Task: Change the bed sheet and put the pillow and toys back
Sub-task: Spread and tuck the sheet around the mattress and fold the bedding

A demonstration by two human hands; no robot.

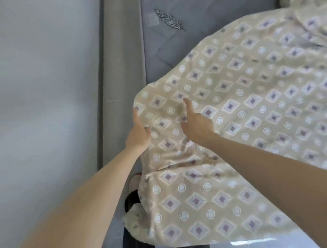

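A beige bed sheet (245,118) printed with purple diamonds and white circles lies spread over the grey mattress (190,15), which has an embroidered leaf. One corner of the sheet hangs over the bed's near left edge. My left hand (138,133) grips that corner's left edge, thumb on top and fingers hidden under the cloth. My right hand (195,123) holds the sheet just to the right, thumb raised, fingers tucked into a fold. No pillow or toys are in view.
A grey upholstered bed frame (120,68) runs along the pale wall (40,93) on the left. Below the sheet I see my slippered foot (133,186), dark trousers and a glossy tiled floor (254,243).
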